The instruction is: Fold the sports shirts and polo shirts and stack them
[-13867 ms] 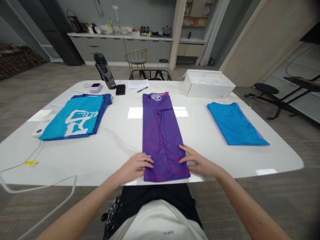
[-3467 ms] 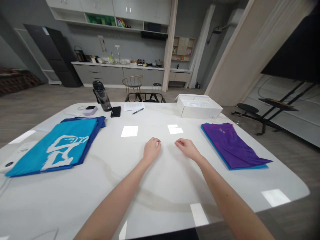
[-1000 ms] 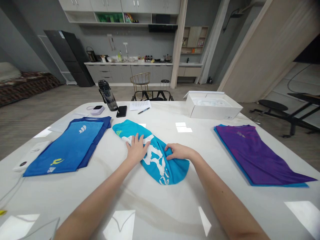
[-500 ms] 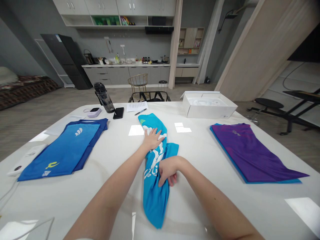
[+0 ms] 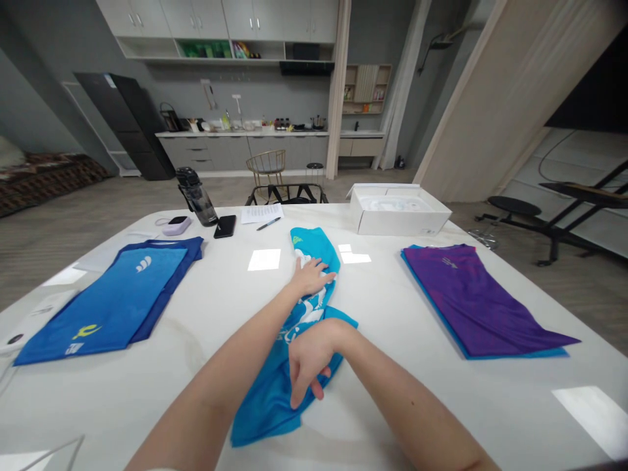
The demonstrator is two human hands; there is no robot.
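Note:
A bright blue T-shirt [image 5: 275, 392] with white lettering lies folded lengthwise and twisted on the white table in front of me, its lower end fanned toward the left. My left hand [image 5: 311, 278] presses flat on its upper part, fingers spread. Lower down, my right hand [image 5: 314, 360] bends inward at the right edge of the cloth, with its fingers curled around that edge. Part of the grip is hidden behind the back of the hand.
Blue shirts [image 5: 112, 294] lie stacked at left, a purple shirt [image 5: 475, 301] on a blue one at right. Behind stand a white box [image 5: 400, 219] and a water bottle [image 5: 196, 199], with a phone [image 5: 226, 226], pen [image 5: 269, 224] and paper [image 5: 262, 213]. A white power strip [image 5: 34, 320] sits far left.
My right hand has moved down and left with the shirt's edge, and the lower end has swung left and spread wider. My left hand stays pressed on the upper part. The view has shifted slightly.

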